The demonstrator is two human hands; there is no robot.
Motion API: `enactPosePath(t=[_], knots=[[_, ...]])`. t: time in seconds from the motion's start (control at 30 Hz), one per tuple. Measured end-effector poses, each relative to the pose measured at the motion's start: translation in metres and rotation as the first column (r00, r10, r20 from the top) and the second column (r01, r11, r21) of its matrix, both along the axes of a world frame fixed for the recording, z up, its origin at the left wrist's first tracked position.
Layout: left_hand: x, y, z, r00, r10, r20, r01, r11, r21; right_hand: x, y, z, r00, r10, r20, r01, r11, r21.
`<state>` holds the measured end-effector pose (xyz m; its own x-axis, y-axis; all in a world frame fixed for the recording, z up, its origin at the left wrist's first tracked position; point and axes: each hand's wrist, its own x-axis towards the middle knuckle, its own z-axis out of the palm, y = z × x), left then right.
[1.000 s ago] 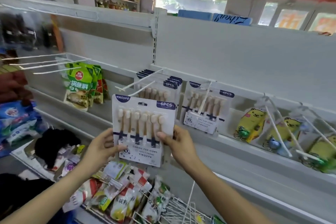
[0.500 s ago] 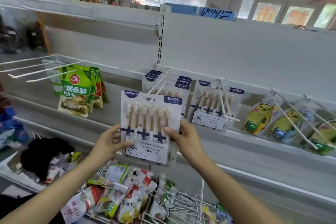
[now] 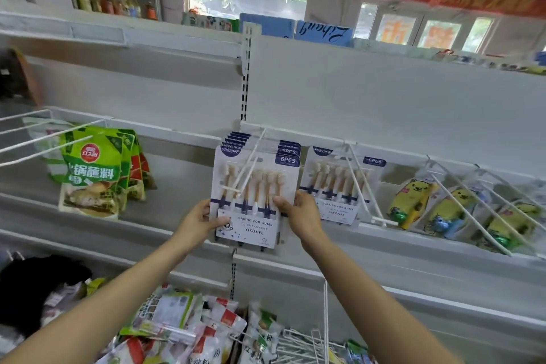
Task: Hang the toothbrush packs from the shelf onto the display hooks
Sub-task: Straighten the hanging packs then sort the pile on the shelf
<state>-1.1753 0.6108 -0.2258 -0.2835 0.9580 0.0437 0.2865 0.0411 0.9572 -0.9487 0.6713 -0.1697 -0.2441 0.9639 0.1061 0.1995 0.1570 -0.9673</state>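
A white toothbrush pack point(image 3: 251, 216) with a blue "6PCS" label hangs at the front of a stack of like packs on a white display hook point(image 3: 249, 164). The hook's double prongs pass through its top and stick out in front of it. My left hand point(image 3: 201, 223) grips the pack's lower left edge. My right hand point(image 3: 301, 211) grips its lower right edge, thumb on the front. Another toothbrush pack point(image 3: 339, 186) hangs on the neighbouring hook point(image 3: 359, 186) to the right.
Green sauce pouches point(image 3: 94, 174) hang on hooks at the left, with bare white prongs point(image 3: 38, 136) beside them. Yellow bear-shaped packs point(image 3: 413, 204) hang at the right. Loose snack packets point(image 3: 183, 325) and a wire rack point(image 3: 307, 343) lie on the shelf below my arms.
Both hands have carried the pack up and back onto the hook, against the stack behind it. The prongs now come out through its top, and the view has moved closer.
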Motion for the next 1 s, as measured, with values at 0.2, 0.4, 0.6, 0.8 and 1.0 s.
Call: enactPosePath(t=[0.2,0.4,0.6,0.8,1.0], knots=[[-0.007,0.008,-0.002,0.999,-0.050,-0.013,0.050,0.998,0.029,-0.005,0.008,-0.007,0.999,-0.044,0.007,0.044,0.999,0.010],[0.002,-0.003,0.005,0.965,0.045,-0.259,-0.040,0.999,0.028,-0.002,0.004,-0.013,0.996,-0.076,0.043,0.074,0.996,0.052],[-0.006,-0.007,0.013,0.700,-0.172,-0.693,-0.083,0.944,-0.318,0.027,-0.012,-0.024,0.952,-0.170,0.254,0.139,0.981,0.137],[0.039,-0.027,0.016,0.578,-0.224,-0.785,0.296,0.954,-0.055,0.087,-0.041,-0.033,0.843,-0.133,0.521,-0.059,0.940,0.335],[0.110,-0.015,0.022,0.449,-0.195,-0.872,0.579,0.807,0.118,0.161,-0.079,-0.029,0.659,-0.238,0.714,-0.193,0.863,0.467]])
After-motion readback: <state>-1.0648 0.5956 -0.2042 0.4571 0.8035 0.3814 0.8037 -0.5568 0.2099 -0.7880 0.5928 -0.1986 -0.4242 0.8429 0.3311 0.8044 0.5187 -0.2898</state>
